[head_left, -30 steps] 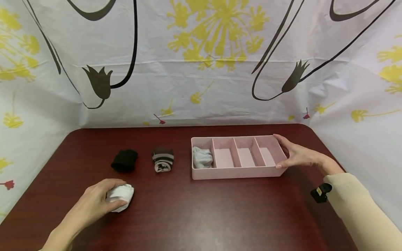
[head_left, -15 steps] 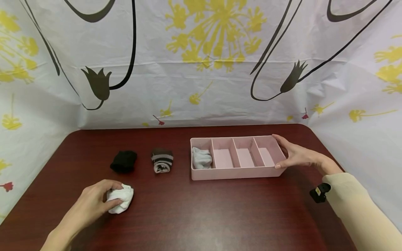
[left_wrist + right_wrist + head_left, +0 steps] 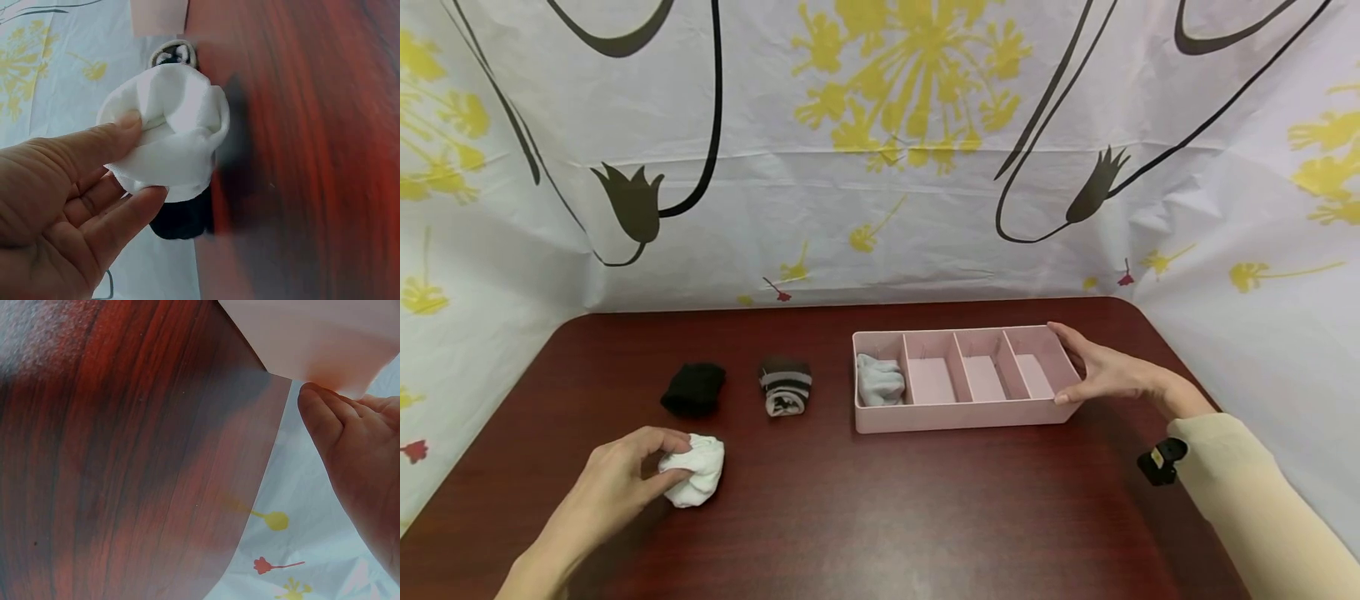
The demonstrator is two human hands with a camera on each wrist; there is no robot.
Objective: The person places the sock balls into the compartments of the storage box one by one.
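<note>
Left hand [image 3: 617, 473] pinches a balled white sock [image 3: 702, 473]; right hand [image 3: 1107, 371] grips a pink divided organizer [image 3: 962, 417] near the desk's [image 3: 917, 517] far edge.

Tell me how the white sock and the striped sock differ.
The white sock is plain, while the striped sock has dark and light bands. The white sock is pinched in the left hand; no hand touches the striped sock. The white sock is nearer the person, the striped sock farther back. Both are bundled up and outside the pink box.
</note>
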